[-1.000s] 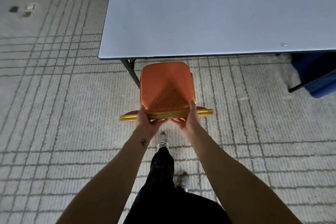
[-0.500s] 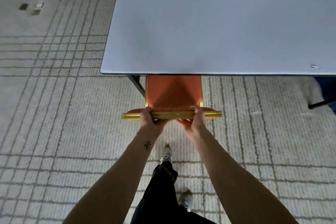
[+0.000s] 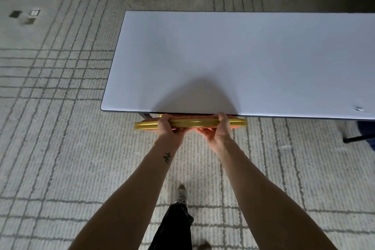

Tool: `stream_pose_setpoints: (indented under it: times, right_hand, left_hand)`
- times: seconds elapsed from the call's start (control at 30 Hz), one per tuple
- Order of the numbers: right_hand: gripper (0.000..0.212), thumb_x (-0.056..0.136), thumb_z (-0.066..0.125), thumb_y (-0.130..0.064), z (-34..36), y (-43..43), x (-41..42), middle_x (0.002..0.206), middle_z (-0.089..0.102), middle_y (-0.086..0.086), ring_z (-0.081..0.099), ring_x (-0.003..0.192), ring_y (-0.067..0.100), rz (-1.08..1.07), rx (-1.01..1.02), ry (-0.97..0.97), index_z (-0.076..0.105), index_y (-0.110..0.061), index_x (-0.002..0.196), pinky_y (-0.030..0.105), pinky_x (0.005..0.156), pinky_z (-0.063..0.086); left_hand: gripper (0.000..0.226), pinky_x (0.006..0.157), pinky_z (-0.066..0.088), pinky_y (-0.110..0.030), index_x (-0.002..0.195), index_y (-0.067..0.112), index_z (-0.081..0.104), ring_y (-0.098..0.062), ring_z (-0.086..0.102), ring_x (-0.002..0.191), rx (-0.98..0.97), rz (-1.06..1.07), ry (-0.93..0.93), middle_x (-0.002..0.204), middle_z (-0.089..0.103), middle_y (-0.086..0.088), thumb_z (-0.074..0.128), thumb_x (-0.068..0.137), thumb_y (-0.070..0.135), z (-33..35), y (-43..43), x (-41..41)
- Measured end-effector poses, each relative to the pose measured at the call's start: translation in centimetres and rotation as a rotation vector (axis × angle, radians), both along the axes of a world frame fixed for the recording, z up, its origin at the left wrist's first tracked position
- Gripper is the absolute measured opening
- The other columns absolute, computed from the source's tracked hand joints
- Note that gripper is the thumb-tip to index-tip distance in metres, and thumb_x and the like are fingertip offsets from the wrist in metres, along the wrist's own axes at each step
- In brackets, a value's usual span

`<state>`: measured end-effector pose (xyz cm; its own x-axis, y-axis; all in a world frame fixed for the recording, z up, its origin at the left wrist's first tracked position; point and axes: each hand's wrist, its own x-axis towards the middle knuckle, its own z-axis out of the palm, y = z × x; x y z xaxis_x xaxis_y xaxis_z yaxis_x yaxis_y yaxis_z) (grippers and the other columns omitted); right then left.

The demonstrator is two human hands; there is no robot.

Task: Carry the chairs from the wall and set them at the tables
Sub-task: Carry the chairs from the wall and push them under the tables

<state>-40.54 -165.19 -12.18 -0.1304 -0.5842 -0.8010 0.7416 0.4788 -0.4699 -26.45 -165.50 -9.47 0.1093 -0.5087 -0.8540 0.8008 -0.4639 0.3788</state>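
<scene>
An orange chair with a gold frame stands tucked under the near edge of the long white table (image 3: 243, 63). Only the gold top rail of the chair's back (image 3: 194, 123) and a thin strip of orange padding show; the seat is hidden beneath the tabletop. My left hand (image 3: 167, 127) grips the rail left of its middle, fingers curled over the top. My right hand (image 3: 218, 129) grips the rail right of its middle in the same way. Both arms are stretched forward.
The floor is pale carpet with a grey grid pattern. A dark table leg (image 3: 145, 116) shows just left of the chair. A blue object on a black frame (image 3: 363, 134) sits at the right edge. Small items (image 3: 30, 16) lie far left on the floor.
The chair has slid forward under the table, so its orange seat went from fully visible to hidden. Both hands kept their grip on the back rail, and I stepped closer.
</scene>
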Motion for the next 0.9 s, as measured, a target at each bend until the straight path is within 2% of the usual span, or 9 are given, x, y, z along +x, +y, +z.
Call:
stream_pose_setpoints:
  times: [0.1,0.17,0.33,0.47,0.67,0.73,0.8,0.87,0.9]
  right_hand:
    - [0.040,0.088,0.061,-0.026,-0.4,-1.5,0.7,0.107,0.068,0.025,0.070,0.103,0.043,-0.050,0.040,0.033,0.061,-0.002,0.120,0.065,0.083,0.058]
    - [0.048,0.084,0.063,-0.028,-0.7,-1.6,1.0,0.113,0.070,0.027,0.071,0.103,0.043,-0.062,0.068,0.053,0.063,-0.001,0.123,0.062,0.081,0.060]
    - [0.048,0.088,0.060,-0.028,-1.0,-1.5,0.9,0.120,0.070,0.027,0.071,0.105,0.041,-0.050,0.059,0.045,0.062,0.000,0.127,0.059,0.083,0.060]
    - [0.036,0.090,0.058,-0.028,-0.8,-1.1,0.8,0.103,0.068,0.023,0.070,0.098,0.039,-0.027,0.035,0.024,0.062,-0.004,0.116,0.058,0.088,0.059]
    - [0.041,0.091,0.059,-0.034,-0.7,-0.3,0.6,0.106,0.067,0.022,0.067,0.098,0.038,0.024,0.005,0.052,0.061,-0.005,0.120,0.055,0.093,0.058]
    - [0.040,0.097,0.058,-0.040,0.3,0.7,-0.1,0.115,0.067,0.024,0.068,0.107,0.037,0.128,-0.025,0.037,0.063,-0.005,0.117,0.053,0.099,0.055]
    - [0.044,0.099,0.059,-0.050,1.3,2.0,-1.2,0.127,0.061,0.026,0.063,0.118,0.040,0.217,-0.007,-0.021,0.060,-0.011,0.118,0.054,0.104,0.052]
    - [0.053,0.097,0.060,-0.055,2.1,3.4,-1.6,0.136,0.053,0.025,0.059,0.124,0.042,0.266,0.020,-0.028,0.048,-0.017,0.132,0.055,0.101,0.052]
    - [0.056,0.097,0.059,-0.055,2.4,4.3,-1.5,0.140,0.051,0.024,0.059,0.125,0.041,0.285,0.024,-0.015,0.041,-0.024,0.140,0.055,0.099,0.053]
  left_hand:
    - [0.047,0.088,0.051,-0.076,0.128,0.001,0.052,-0.055,0.059,0.113,0.040,0.063,0.022,0.120,0.064,-0.028,0.060,0.082,0.010,-0.4,-1.9,0.2]
    - [0.047,0.086,0.054,-0.073,0.130,0.002,0.051,-0.052,0.061,0.111,0.051,0.075,0.024,0.123,0.062,-0.028,0.059,0.084,0.010,-0.4,-2.0,0.4]
    - [0.047,0.088,0.053,-0.073,0.133,0.003,0.052,-0.050,0.062,0.111,-0.002,0.090,0.064,0.126,0.063,-0.028,0.058,0.087,0.011,-1.0,-1.7,0.3]
    - [0.047,0.086,0.053,-0.075,0.136,0.006,0.051,-0.050,0.064,0.111,-0.026,0.094,0.064,0.127,0.063,-0.028,0.058,0.090,0.014,-1.2,-1.7,0.1]
    - [0.040,0.087,0.055,-0.071,0.132,0.006,0.054,-0.047,0.067,0.109,-0.050,-0.002,0.009,0.124,0.067,-0.028,0.054,0.094,0.017,-1.8,-0.9,0.5]
    - [0.038,0.095,0.055,-0.063,0.131,0.009,0.057,-0.044,0.066,0.115,-0.063,-0.108,-0.033,0.128,0.067,-0.024,0.056,0.099,0.029,-1.7,0.3,0.9]
    - [0.057,0.095,0.055,-0.054,0.142,0.019,0.054,-0.040,0.062,0.123,-0.077,-0.302,-0.050,0.141,0.061,-0.013,0.057,0.098,0.056,-1.5,1.8,1.6]
    - [0.080,0.095,0.055,-0.049,0.152,0.024,0.044,-0.038,0.058,0.127,-0.057,-0.469,-0.081,0.149,0.051,-0.010,0.055,0.091,0.074,-0.8,2.9,2.4]
    - [0.082,0.098,0.053,-0.048,0.152,0.023,0.042,-0.037,0.056,0.129,-0.043,-0.504,-0.104,0.149,0.051,-0.012,0.053,0.091,0.076,-0.5,3.3,2.7]
